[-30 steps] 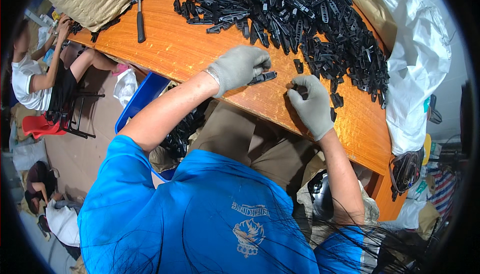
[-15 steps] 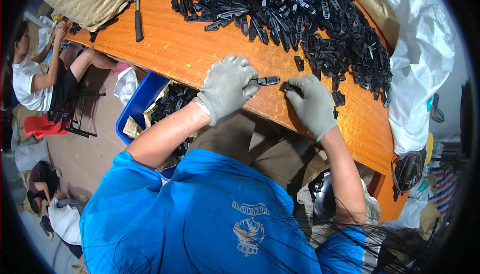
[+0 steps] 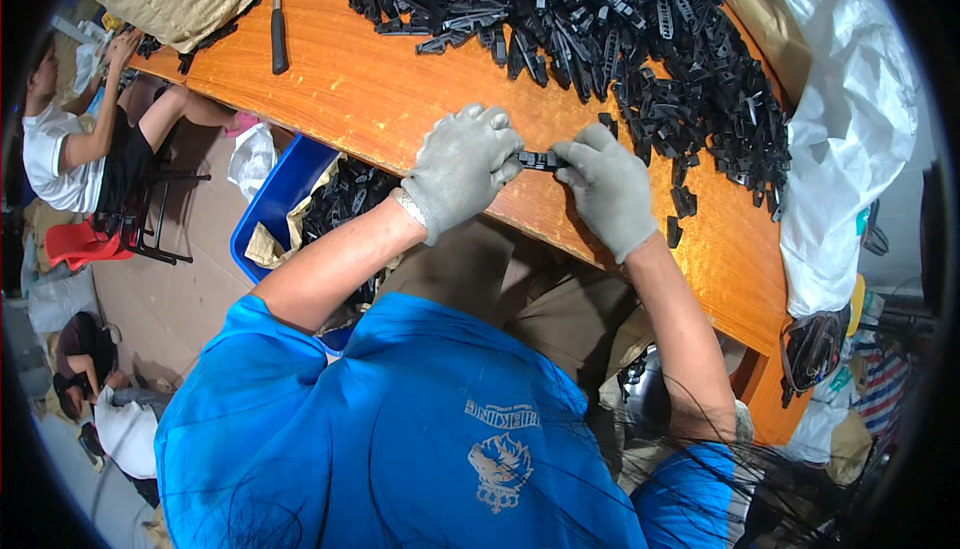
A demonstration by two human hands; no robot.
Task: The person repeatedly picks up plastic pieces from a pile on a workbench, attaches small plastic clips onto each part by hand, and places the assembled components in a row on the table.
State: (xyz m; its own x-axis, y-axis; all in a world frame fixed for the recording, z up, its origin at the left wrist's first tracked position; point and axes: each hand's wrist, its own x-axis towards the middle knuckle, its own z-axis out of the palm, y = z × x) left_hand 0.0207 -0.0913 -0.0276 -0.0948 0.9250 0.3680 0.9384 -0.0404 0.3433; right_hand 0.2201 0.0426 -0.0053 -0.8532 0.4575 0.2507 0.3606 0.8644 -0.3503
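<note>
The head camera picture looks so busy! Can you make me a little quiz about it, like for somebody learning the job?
1. True or false: the left hand and right hand both wear grey gloves.
2. Fill in: the hammer lies on the table, to the ____ of both hands.
3. What bridges the gap between the hands? A) the hammer B) a black part C) nothing

Key: 1 true; 2 left; 3 B

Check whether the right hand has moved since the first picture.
Yes. Against the loose black pieces lying right of it on the table, the right hand has moved left, toward the left hand.
</note>
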